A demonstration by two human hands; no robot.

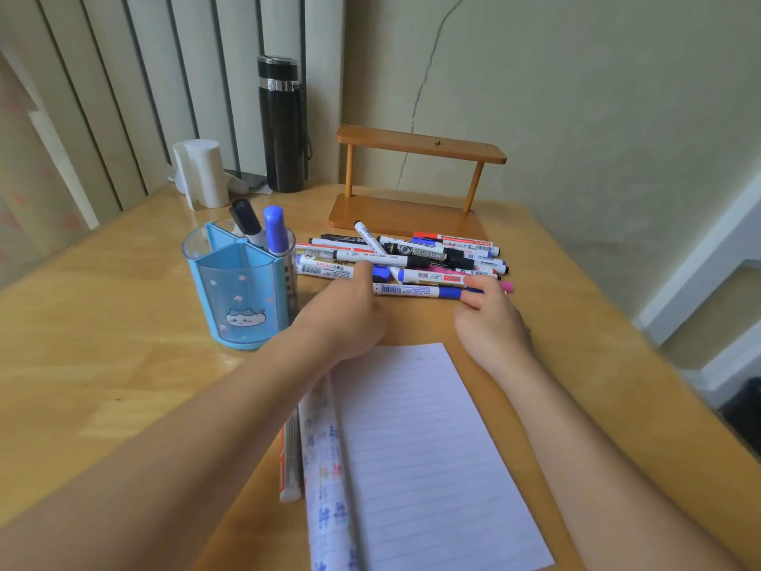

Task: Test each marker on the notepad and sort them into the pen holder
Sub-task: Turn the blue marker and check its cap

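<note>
A white marker with a blue cap [416,290] lies at the near edge of a pile of markers [412,253]. My left hand [350,315] grips its left end and my right hand [490,319] pinches its blue capped end. A blue pen holder [241,290] with a cat picture stands to the left, with a black-capped marker [247,220] and a blue-capped marker [275,230] upright in its back part. An open lined notepad [416,455] lies in front of me, below both hands.
A red and white marker [290,459] lies along the notepad's left side. A small wooden shelf [416,175] stands behind the pile. A black flask [283,125] and a white roll [204,173] stand at the back left. The table edge drops away on the right.
</note>
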